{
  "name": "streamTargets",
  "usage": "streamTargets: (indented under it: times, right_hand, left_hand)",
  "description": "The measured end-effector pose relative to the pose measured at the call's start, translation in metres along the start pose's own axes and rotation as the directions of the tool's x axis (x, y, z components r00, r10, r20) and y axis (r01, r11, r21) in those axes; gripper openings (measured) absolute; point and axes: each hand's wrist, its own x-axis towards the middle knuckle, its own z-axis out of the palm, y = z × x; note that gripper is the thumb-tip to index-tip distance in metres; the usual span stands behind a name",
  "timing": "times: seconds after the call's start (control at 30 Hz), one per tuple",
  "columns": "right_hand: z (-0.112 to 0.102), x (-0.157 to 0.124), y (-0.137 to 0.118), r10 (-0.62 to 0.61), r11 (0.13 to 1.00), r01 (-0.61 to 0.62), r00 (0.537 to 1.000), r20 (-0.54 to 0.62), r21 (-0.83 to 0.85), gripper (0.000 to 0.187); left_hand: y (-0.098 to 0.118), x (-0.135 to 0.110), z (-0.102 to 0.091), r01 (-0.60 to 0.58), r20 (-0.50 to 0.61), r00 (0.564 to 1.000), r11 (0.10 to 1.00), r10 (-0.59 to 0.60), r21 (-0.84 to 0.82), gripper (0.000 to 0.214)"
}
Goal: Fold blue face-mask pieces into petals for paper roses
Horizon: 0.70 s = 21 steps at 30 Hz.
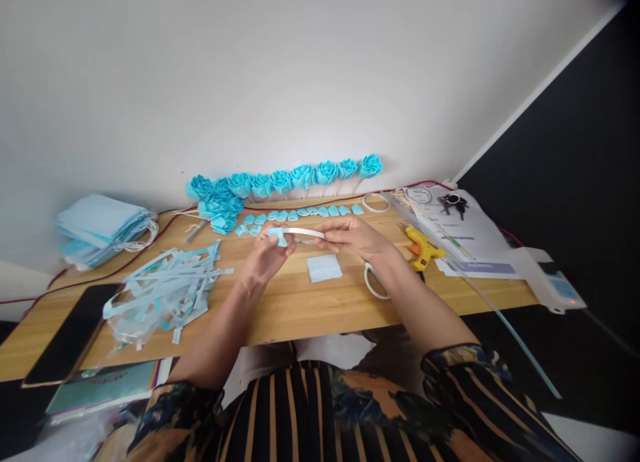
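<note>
Above the wooden table, my left hand pinches a small folded blue piece against one end of a thin white strip. My right hand grips the strip's other end, so the strip runs level between both hands. A light blue square lies on the table just below them. Behind the hands a row of small folded blue pieces lies on the table. Blue paper roses lean along the wall.
A heap of cut blue strips and a black phone lie at the left. A stack of blue face masks sits far left. White-handled scissors, a yellow glue gun, tape rolls, keys and papers lie at the right.
</note>
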Motion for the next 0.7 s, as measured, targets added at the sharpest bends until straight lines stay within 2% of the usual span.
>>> streamTargets:
  times: [0.13, 0.3, 0.37, 0.47, 0.6, 0.67, 0.7]
  right_hand:
    - [-0.003, 0.007, 0.01, -0.006, 0.996, 0.003, 1.0, 0.03, 0.087, 0.034]
    - [-0.014, 0.011, 0.022, 0.009, 0.992, 0.002, 0.996, -0.086, 0.128, 0.031]
    - [-0.019, 0.01, 0.025, 0.01, 0.998, -0.001, 0.992, -0.125, 0.07, 0.027]
    - [-0.021, 0.006, 0.029, -0.026, 0.997, 0.012, 0.986, -0.164, -0.081, 0.02]
    - [-0.012, 0.005, 0.033, -0.048, 0.949, -0.027, 0.973, -0.227, -0.315, 0.017]
    - [-0.007, 0.006, 0.035, -0.058, 0.918, -0.041, 0.97, -0.234, -0.396, 0.017]
    - [-0.005, 0.007, 0.036, -0.062, 0.911, -0.039, 0.971, -0.231, -0.411, 0.017]
  left_hand:
    - [0.0, 0.0, 0.003, 0.007, -0.052, 0.999, 1.0, -0.007, -0.007, 0.042]
    - [-0.005, 0.005, -0.007, 0.072, 0.033, 0.997, 0.994, -0.075, 0.078, 0.037]
    - [-0.007, 0.006, -0.012, 0.06, 0.053, 0.996, 0.982, -0.07, 0.179, 0.034]
    - [-0.006, 0.006, -0.014, -0.014, 0.044, 0.999, 0.93, -0.002, 0.366, 0.032]
    - [-0.004, 0.004, -0.005, -0.112, 0.112, 0.992, 0.775, 0.054, 0.622, 0.024]
    - [-0.005, 0.003, 0.0, -0.154, 0.159, 0.986, 0.704, 0.059, 0.693, 0.02]
    - [-0.005, 0.003, 0.001, -0.156, 0.166, 0.985, 0.696, 0.053, 0.701, 0.019]
